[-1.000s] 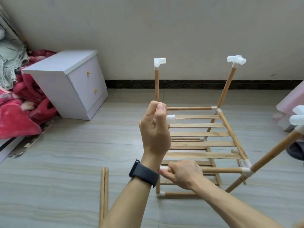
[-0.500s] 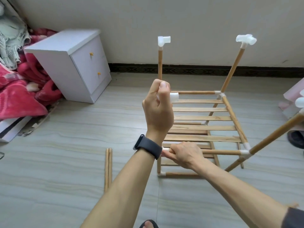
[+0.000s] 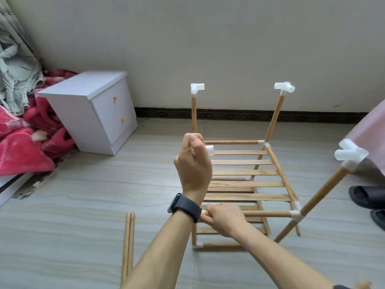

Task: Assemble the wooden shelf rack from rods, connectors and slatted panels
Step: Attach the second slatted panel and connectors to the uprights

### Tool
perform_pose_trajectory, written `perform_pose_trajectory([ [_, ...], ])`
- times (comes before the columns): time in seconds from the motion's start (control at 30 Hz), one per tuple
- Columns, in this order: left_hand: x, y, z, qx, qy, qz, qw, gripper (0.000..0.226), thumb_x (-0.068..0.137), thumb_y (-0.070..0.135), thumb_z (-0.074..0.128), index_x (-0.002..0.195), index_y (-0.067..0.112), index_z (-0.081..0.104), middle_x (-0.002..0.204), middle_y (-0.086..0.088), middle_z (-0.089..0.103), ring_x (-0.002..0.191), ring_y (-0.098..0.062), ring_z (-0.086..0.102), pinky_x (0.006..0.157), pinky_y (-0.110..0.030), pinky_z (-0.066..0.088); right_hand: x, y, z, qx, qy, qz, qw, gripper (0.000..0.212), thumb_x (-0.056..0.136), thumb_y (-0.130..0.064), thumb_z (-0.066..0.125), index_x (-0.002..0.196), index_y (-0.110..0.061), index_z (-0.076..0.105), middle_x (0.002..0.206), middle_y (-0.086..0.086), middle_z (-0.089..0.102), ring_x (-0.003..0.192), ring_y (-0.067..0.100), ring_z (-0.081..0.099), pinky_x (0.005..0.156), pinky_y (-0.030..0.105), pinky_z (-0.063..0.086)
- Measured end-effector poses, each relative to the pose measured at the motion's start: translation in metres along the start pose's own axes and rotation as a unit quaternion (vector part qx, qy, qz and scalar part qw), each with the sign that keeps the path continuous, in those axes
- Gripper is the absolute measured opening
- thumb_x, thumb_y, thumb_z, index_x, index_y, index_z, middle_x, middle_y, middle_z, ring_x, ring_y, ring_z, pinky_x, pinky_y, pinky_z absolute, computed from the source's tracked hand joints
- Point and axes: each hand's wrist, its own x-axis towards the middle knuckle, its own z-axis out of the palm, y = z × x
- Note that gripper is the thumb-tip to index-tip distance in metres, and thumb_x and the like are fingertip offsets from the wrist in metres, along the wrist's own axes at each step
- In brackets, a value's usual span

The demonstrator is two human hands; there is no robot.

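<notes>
rack [image 3: 280,173] stands part built on tiled floor [image 3: 83,205], near the wall [image 3: 208,49].

hands:
- left hand [image 3: 192,163] up at the near-left corner. fingers curled round the held connector [image 3: 209,150], white, its open end poking out right of the fist. whether a rod sits under it: cannot tell, the palm hides that.
- right hand [image 3: 225,221] lower. fingers wrapped round the left end of the front crossbar [image 3: 268,213], knuckles up.

counts:
- three uprights in clear view, each capped in white: back-left connector [image 3: 197,88], back-right connector [image 3: 284,87], near-right connector [image 3: 350,154]. with the held one, four top connectors.
- upper slatted panel [image 3: 243,173]: five slats counted right of the left hand. a lower panel shows through the gaps, slats not countable.
- two loose rods [image 3: 129,247] lie side by side, touching, on the floor left of the left forearm.

surroundings:
- one white nightstand [image 3: 89,109], two drawers, two yellow knobs.
- red blanket [image 3: 20,147] heaped beside it.
- one black wristband [image 3: 185,207] on the left wrist.
- two black slippers [image 3: 366,197] at the right edge.
</notes>
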Motion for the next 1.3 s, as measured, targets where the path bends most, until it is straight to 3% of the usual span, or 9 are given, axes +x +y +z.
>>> perform_pose_trajectory([
  [0.23, 0.003, 0.0, -0.006, -0.018, -0.051, -0.007, 0.998, 0.033, 0.098, 0.048, 0.027, 0.078, 0.03, 0.046, 0.057, 0.009, 0.045, 0.05, -0.016, 0.044, 0.048, -0.036, 0.038, -0.001, 0.0, -0.002, -0.009, -0.001, 0.003, 1.0, 0.079, 0.073, -0.091, -0.01, 0.072, -0.025, 0.034, 0.077, -0.005, 0.061, 0.072, 0.025, 0.054, 0.056, 0.035, 0.03],
  [0.37, 0.016, 0.007, -0.017, -0.011, -0.128, -0.052, 0.99, 0.044, 0.092, 0.074, 0.028, 0.088, 0.037, 0.053, 0.055, 0.001, 0.046, 0.051, -0.023, 0.047, 0.055, -0.052, 0.046, -0.002, -0.008, -0.006, -0.105, 0.05, 0.0, 0.993, 0.067, 0.094, -0.075, 0.015, 0.081, -0.029, 0.061, 0.077, -0.001, 0.069, 0.075, 0.028, 0.061, 0.067, 0.04, 0.04],
  [0.5, 0.004, -0.016, -0.048, 0.032, -0.183, -0.037, 0.982, 0.056, 0.084, 0.087, 0.016, 0.133, 0.062, 0.03, 0.091, 0.033, 0.061, 0.076, -0.014, 0.063, 0.059, -0.026, 0.053, -0.014, -0.022, 0.002, -0.062, 0.09, 0.047, 0.993, 0.042, 0.095, -0.061, 0.045, 0.09, -0.027, 0.07, 0.083, 0.002, 0.064, 0.078, 0.028, 0.06, 0.071, 0.045, 0.042],
  [0.57, -0.012, -0.052, -0.075, 0.07, -0.155, -0.105, 0.98, 0.059, 0.085, 0.085, 0.023, 0.138, 0.061, 0.025, 0.111, 0.026, 0.059, 0.098, -0.004, 0.063, 0.067, -0.015, 0.047, -0.02, -0.032, 0.011, -0.052, 0.117, 0.066, 0.99, 0.029, 0.086, -0.047, 0.072, 0.107, -0.029, 0.065, 0.1, 0.006, 0.064, 0.092, 0.031, 0.061, 0.082, 0.051, 0.042],
  [0.6, -0.023, -0.076, -0.09, 0.101, -0.14, -0.145, 0.974, 0.056, 0.087, 0.081, 0.03, 0.139, 0.059, 0.027, 0.117, 0.022, 0.057, 0.107, -0.005, 0.06, 0.075, -0.019, 0.047, -0.023, -0.035, 0.017, -0.048, 0.11, 0.066, 0.991, 0.05, 0.073, -0.036, 0.084, 0.117, -0.027, 0.061, 0.109, 0.011, 0.063, 0.1, 0.035, 0.061, 0.088, 0.057, 0.04],
  [0.73, -0.093, -0.178, -0.166, 0.304, -0.19, -0.299, 0.884, 0.057, 0.098, 0.053, 0.049, 0.15, 0.038, 0.03, 0.149, 0.003, 0.044, 0.138, -0.016, 0.042, 0.116, -0.039, 0.033, -0.025, -0.039, 0.028, -0.068, 0.087, 0.085, 0.99, 0.07, 0.081, -0.033, 0.072, 0.146, -0.026, 0.046, 0.142, 0.015, 0.048, 0.128, 0.036, 0.04, 0.105, 0.065, 0.02],
  [0.83, -0.142, -0.224, -0.206, 0.422, -0.269, -0.41, 0.763, 0.065, 0.096, 0.052, 0.052, 0.153, 0.028, 0.031, 0.153, -0.008, 0.034, 0.139, -0.029, 0.037, 0.113, -0.04, 0.035, -0.016, -0.036, 0.035, -0.1, 0.074, 0.093, 0.988, 0.064, 0.096, -0.039, 0.044, 0.152, -0.035, 0.013, 0.155, 0.007, 0.021, 0.139, 0.031, 0.02, 0.11, 0.062, 0.01],
  [0.93, -0.168, -0.248, -0.221, 0.485, -0.334, -0.456, 0.667, 0.064, 0.095, 0.049, 0.052, 0.152, 0.027, 0.031, 0.154, -0.009, 0.03, 0.139, -0.032, 0.034, 0.111, -0.042, 0.038, -0.008, -0.039, 0.035, -0.097, 0.075, 0.093, 0.988, 0.07, 0.09, -0.033, 0.054, 0.147, -0.034, 0.013, 0.151, 0.006, 0.018, 0.137, 0.031, 0.021, 0.109, 0.059, 0.014],
  [1.3, -0.192, -0.287, -0.222, 0.61, -0.362, -0.409, 0.574, 0.042, 0.103, 0.018, 0.036, 0.145, 0.021, 0.036, 0.149, -0.012, 0.035, 0.126, -0.031, 0.046, 0.093, -0.041, 0.048, -0.005, -0.038, 0.048, -0.083, 0.125, 0.075, 0.986, 0.076, 0.069, -0.023, 0.073, 0.135, -0.026, 0.035, 0.142, 0.008, 0.029, 0.127, 0.032, 0.029, 0.104, 0.054, 0.016],
])
